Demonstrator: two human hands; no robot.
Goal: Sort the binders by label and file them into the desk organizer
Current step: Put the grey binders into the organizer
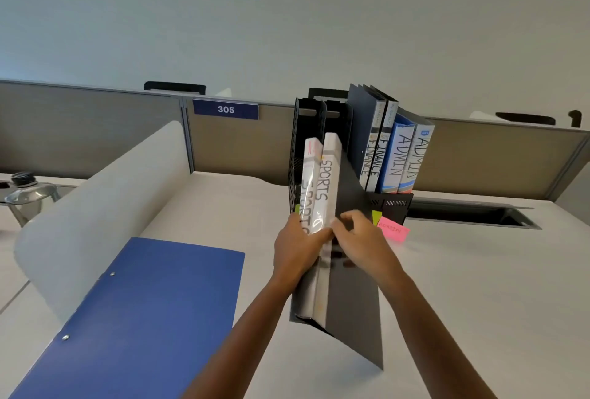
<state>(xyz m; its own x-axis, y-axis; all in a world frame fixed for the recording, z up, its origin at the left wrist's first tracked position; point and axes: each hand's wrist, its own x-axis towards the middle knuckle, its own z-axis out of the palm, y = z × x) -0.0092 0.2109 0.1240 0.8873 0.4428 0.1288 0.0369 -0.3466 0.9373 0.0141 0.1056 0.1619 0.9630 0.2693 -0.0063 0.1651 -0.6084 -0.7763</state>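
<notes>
Two binders with white spines marked SPORTS (322, 188) are held upright together in front of the black mesh desk organizer (306, 130), their tops leaning toward its left slot. My left hand (298, 248) grips them from the left. My right hand (359, 239) pinches their dark cover from the right. In the organizer's right slots stand two dark FINANCE binders (373, 149) and two blue ADMIN binders (410, 159). A blue folder (143, 319) lies flat on the desk at the lower left.
A pink sticky note (394, 232) and a yellow-green one (376, 216) sit at the organizer's base. A curved white divider (105, 207) rises at the left, a grey partition with a 305 sign (225, 109) behind. A cable slot (472, 213) lies right; a glass jar (27, 194) far left.
</notes>
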